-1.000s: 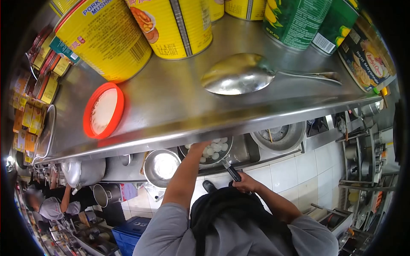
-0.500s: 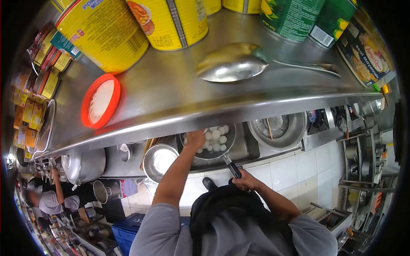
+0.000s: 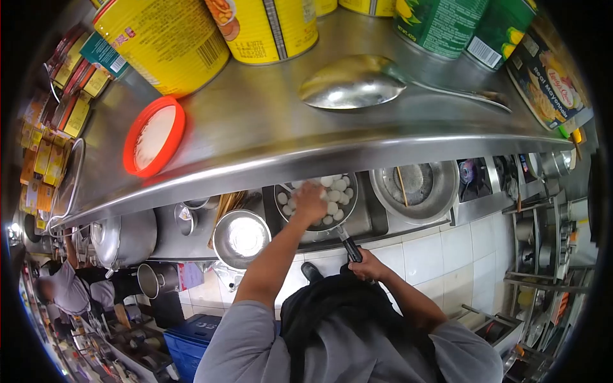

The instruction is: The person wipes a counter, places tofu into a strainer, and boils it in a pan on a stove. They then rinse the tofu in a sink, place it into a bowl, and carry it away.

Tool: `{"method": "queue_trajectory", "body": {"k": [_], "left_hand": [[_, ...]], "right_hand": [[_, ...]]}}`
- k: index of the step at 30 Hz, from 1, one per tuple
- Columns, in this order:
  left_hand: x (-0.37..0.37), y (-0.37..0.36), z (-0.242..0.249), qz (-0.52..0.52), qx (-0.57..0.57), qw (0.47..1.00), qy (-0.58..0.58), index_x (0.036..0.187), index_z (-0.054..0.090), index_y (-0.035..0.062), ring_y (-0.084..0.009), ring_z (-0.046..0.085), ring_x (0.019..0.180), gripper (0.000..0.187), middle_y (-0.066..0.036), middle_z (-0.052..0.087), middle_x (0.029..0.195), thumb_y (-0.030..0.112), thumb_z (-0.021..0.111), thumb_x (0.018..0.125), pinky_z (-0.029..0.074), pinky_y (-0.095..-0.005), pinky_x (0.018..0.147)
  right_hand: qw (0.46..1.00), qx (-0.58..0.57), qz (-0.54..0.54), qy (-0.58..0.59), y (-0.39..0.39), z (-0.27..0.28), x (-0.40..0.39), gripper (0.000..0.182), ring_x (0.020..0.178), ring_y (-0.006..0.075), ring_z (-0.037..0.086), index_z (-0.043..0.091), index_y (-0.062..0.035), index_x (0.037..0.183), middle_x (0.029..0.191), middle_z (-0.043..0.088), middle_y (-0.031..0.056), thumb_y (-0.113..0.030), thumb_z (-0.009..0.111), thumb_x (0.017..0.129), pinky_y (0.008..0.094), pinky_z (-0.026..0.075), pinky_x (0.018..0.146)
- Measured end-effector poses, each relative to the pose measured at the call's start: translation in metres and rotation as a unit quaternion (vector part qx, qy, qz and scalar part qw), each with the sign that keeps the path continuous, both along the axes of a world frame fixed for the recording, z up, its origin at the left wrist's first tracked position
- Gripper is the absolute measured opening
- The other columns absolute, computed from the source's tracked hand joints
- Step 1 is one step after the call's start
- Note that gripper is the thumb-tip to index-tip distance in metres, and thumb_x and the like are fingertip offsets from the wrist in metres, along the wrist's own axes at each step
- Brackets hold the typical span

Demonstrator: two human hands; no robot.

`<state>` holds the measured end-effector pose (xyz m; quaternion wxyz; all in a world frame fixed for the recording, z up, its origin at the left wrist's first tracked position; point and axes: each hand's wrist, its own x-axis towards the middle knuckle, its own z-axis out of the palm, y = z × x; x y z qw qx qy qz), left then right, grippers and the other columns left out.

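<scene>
A dark-rimmed frying pan (image 3: 355,199) holds several round white pieces (image 3: 332,209), perhaps balls, kind not clear. Over the left-middle of the pan, my left hand (image 3: 310,203) reaches down among the pieces with its fingers apart; no held piece can be made out. My right hand (image 3: 368,265) is wrapped round the pan's black handle (image 3: 351,249), which points toward my body. The shelf's front edge hides the far part of the pan.
Above the pan runs a steel shelf (image 3: 255,121) bearing yellow cans (image 3: 169,45), a big spoon (image 3: 354,83) and a red lid (image 3: 153,137). A metal bowl (image 3: 241,239) stands left, a wide pan (image 3: 440,198) right. Another person (image 3: 70,293) is far left.
My left hand has moved right and slightly down over the pan, and its fingers now show spread. My right hand keeps its hold on the handle. The view has shifted slightly.
</scene>
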<state>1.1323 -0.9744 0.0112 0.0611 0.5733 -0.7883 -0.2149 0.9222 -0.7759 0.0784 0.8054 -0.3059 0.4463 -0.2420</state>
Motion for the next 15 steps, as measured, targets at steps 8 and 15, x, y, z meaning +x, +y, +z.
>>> {"method": "queue_trajectory", "body": {"k": [8,15], "left_hand": [[0.041,-0.004,0.05,-0.01,0.033,0.993,-0.112,0.134,0.052,0.0206,-0.0372,0.033,0.138,0.063,-0.013,0.039,0.148,0.039,0.071,0.076,0.032,-0.0541,0.109],[-0.012,-0.011,0.018,0.14,-0.016,0.99,0.008,0.146,0.04,0.0241,-0.0394,0.027,0.141,0.077,-0.015,0.029,0.154,0.048,0.069,0.079,0.028,-0.0574,0.11]], "right_hand": [[0.999,-0.015,0.001,0.034,0.011,0.002,-0.012,0.025,0.043,0.011,0.047,0.046,-0.0075,0.091,0.058,0.048,0.0015,-0.015,0.068,0.082,0.0265,0.038,0.04],[0.998,-0.01,0.038,0.048,0.008,0.006,0.001,0.026,0.044,0.011,0.047,0.045,-0.0067,0.092,0.058,0.049,0.0016,-0.016,0.068,0.082,0.0266,0.039,0.04]]}}
